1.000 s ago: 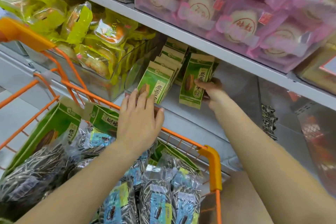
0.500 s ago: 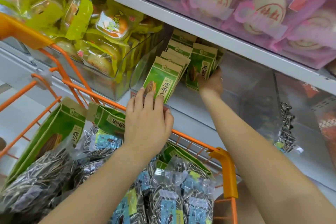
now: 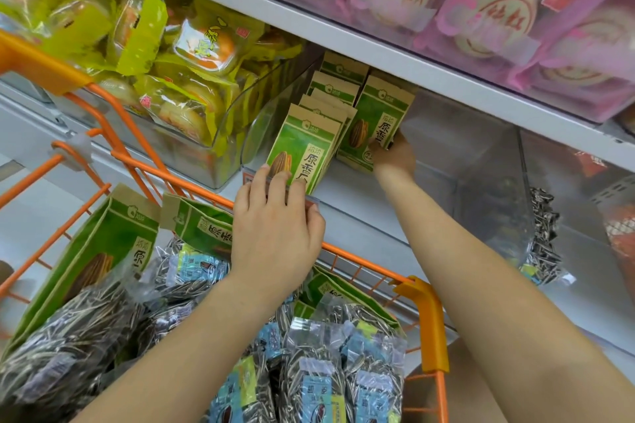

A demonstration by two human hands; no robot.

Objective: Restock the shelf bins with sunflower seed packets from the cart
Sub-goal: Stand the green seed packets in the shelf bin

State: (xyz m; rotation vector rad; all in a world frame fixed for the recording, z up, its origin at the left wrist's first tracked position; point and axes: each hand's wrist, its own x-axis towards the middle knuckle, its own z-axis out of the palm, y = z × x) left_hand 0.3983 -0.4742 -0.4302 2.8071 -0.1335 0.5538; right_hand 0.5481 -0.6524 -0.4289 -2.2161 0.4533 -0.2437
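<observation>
Head view: right hand (image 3: 393,156) fingers hidden behind green packet (image 3: 376,124).

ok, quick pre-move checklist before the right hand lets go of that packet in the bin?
1. Right hand has a grip on the green packet: ok, fingers at its lower edge.
2. Packet inside the clear bin: ok, beside the front row.
3. Packet standing upright: not ok, it leans left against the row.
4. Left hand steadies the front row: ok, fingertips on the frontmost packet's lower edge.
5. Room to the right in the bin: ok, bare floor shows there.
6. More green packets in the cart: ok, one lies at left.
</observation>
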